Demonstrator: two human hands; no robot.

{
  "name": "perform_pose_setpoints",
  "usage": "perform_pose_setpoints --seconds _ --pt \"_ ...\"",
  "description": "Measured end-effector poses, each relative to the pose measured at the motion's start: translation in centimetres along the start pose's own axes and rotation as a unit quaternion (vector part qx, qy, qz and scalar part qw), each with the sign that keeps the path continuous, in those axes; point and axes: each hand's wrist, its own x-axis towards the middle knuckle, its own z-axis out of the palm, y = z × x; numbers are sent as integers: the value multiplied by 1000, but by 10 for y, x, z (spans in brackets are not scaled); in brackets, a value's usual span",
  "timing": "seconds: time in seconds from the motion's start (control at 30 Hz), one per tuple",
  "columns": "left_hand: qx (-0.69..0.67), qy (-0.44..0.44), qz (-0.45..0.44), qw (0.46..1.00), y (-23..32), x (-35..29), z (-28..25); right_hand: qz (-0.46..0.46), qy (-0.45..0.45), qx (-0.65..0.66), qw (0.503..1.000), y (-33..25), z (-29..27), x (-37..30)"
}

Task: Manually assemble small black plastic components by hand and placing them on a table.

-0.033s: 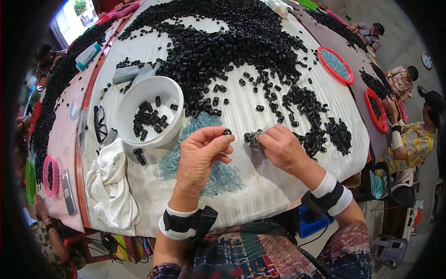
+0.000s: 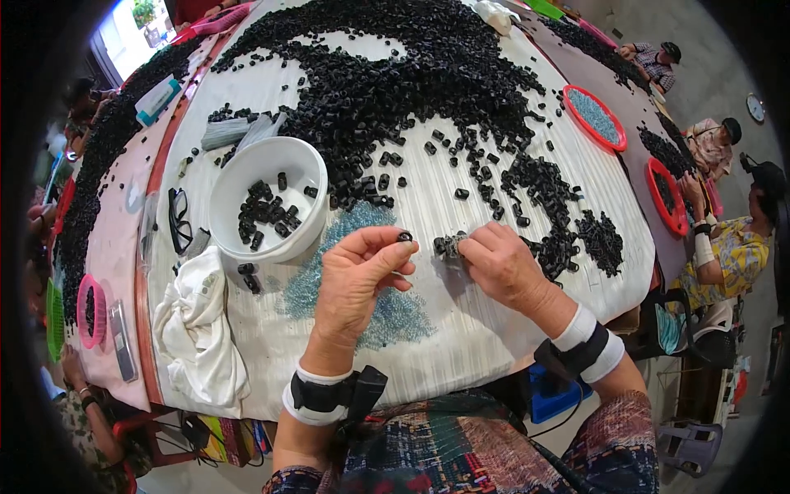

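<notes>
Over the table's near middle, my left hand (image 2: 354, 280) pinches a small black ring-shaped part (image 2: 404, 236) between thumb and fingertips. To its right, my right hand (image 2: 504, 262) is closed on a small black cylindrical part (image 2: 444, 246) with greyish bits around it, partly hidden by the fingers. Beneath and beside my left hand lies a spread of small bluish-clear pieces (image 2: 399, 321), which look like tiny springs. A white bowl (image 2: 220, 173) holding several black cylindrical parts stands to the left of my left hand.
A large heap of black parts (image 2: 387, 90) covers the far table. Smaller piles (image 2: 599, 235) lie at the right. Eyeglasses (image 2: 178, 218) and a white cloth (image 2: 193, 329) lie left. A red-rimmed basket (image 2: 619, 142) holds bluish pieces. Other people sit along both sides.
</notes>
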Motion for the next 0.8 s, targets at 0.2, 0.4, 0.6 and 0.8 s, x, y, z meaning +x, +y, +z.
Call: perform_pose_setpoints --seconds 0.2,0.4,0.6,0.8 --pt "18 -18 -19 999 -2 2 0 10 -13 8 1000 3 3 -1" --pt "18 -17 -24 999 -2 2 0 11 -38 69 997 5 1 12" --pt "2 -35 -12 999 -3 0 1 39 -51 109 992 2 0 13" --pt "39 -53 13 998 -6 -1 -1 123 64 295 946 -11 -20 25"
